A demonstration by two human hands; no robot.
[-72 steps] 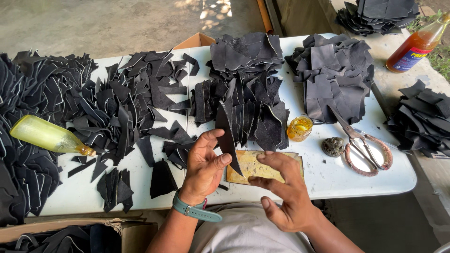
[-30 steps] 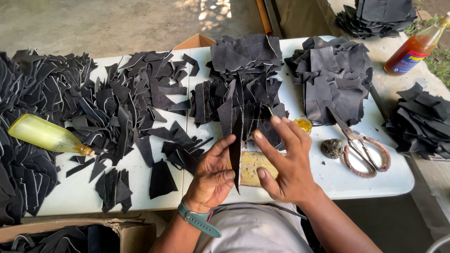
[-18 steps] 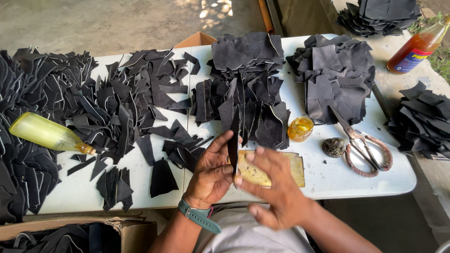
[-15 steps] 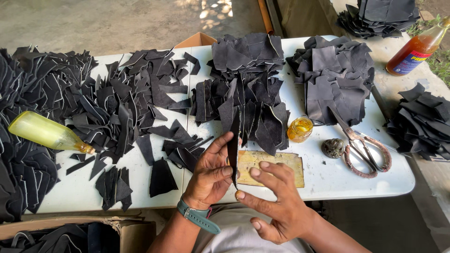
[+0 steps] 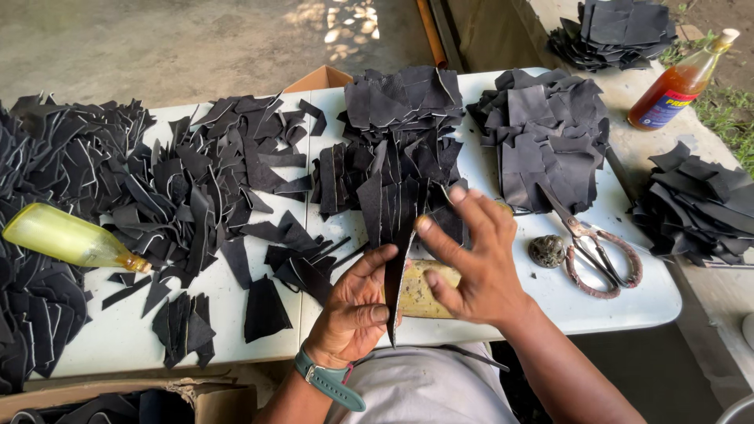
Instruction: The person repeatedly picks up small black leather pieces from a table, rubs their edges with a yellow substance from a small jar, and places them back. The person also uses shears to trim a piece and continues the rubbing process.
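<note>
the left hand [image 5: 353,314] pinches a long narrow black strip [image 5: 395,286] between the thumb and the curled fingers, and it keeps the strip on its edge, pointing away from the person, at the near edge of the white table [image 5: 620,306]. the right hand [image 5: 475,263] is just beside the strip with the fingers spread open; it holds nothing, and its fingertips come close to the upper part of the strip. if they really touch it i cannot tell. under the right hand lies a flat yellowish block [image 5: 420,289], partly covered by the palm.

to the right of the hands there is a small dark round stone [image 5: 547,251], and next to it a pair of rusty scissors [image 5: 593,247] lies flat. behind the hands stand heaps of black cut pieces [image 5: 400,149], and more heaps cover the left side of the table. a yellow plastic bottle [image 5: 67,238] lies on its side among them. a bottle with amber liquid [image 5: 679,82] stands at the far right, off the table. the left wrist wears a teal watch [image 5: 330,381].
</note>
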